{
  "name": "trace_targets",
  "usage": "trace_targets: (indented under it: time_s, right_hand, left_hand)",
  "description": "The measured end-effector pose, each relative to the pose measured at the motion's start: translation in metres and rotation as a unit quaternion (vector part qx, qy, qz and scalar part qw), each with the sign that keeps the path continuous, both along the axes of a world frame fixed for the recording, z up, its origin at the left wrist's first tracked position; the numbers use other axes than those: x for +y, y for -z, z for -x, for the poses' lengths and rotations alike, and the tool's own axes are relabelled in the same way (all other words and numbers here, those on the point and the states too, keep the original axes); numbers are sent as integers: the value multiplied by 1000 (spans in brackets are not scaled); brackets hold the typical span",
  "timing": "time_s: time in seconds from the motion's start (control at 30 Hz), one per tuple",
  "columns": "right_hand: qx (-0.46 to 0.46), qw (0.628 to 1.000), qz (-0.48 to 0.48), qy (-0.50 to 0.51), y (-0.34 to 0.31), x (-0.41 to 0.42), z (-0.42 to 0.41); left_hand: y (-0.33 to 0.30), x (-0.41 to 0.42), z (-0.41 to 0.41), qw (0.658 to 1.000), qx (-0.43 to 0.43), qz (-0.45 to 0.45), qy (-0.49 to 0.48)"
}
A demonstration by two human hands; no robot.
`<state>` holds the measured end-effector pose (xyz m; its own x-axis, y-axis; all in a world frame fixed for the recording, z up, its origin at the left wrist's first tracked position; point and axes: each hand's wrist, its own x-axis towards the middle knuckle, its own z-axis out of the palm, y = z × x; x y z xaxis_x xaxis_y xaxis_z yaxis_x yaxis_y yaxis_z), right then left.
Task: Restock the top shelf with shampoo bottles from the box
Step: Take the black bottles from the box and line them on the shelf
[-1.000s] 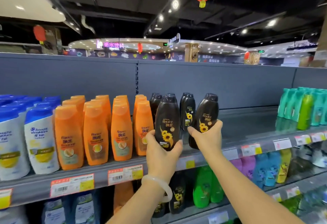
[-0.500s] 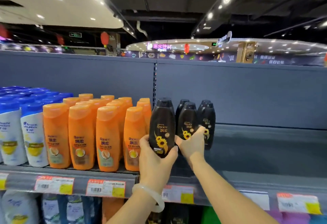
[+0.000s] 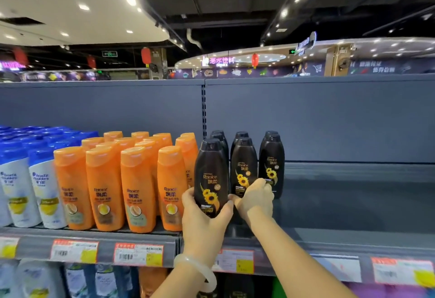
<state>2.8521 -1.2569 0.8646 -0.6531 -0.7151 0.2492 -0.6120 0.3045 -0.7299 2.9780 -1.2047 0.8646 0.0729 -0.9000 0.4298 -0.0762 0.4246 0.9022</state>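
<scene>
Left hand [image 3: 204, 222] grips black bottle [image 3: 211, 175] upright above shelf [image 3: 353, 239] edge

"Rejoice" with Chinese characters beneath stands on the black sunflower bottle [image 3: 211, 181] gripped by the left hand [image 3: 204, 221], on the black bottles [image 3: 243, 168] behind it, and on the orange bottles [image 3: 138, 189]; "head & shoulders" on the white, blue-capped bottles [image 3: 44, 184]; the shelf-edge price tags [image 3: 138, 254] are illegible; distant neon sign [image 3: 219, 61], Chinese characters.
</scene>
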Motion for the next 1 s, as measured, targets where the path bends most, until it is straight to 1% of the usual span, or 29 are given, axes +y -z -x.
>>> trace_targets:
  time_s: [0.17, 0.3, 0.5, 0.67, 0.9, 1.0]
  right_hand:
    - [-19, 1000, -23, 0, -4, -11, 2]
    - [-50, 998, -24, 11, -2, -17, 2]
    - [-36, 999, -31, 20, -2, -20, 2]
    - [-79, 996, -22, 22, -8, -21, 2]
    - [-61, 997, -54, 6, -18, -2, 16]
    - [-36, 997, -55, -30, -18, 14, 31]
  left_hand:
    - [-6, -3, -3, 1000, -3, 7, -4]
    - [-6, -4, -2, 1000, -5, 4, -7]
    - [-2, -5, 4, 1000, -12, -20, -2]
    - [-2, -6, 11, 1000, -12, -14, -1]
    - [-4, -15, 24, 1000, 2, -6, -3]
    - [-10, -26, 32, 999, -13, -19, -34]
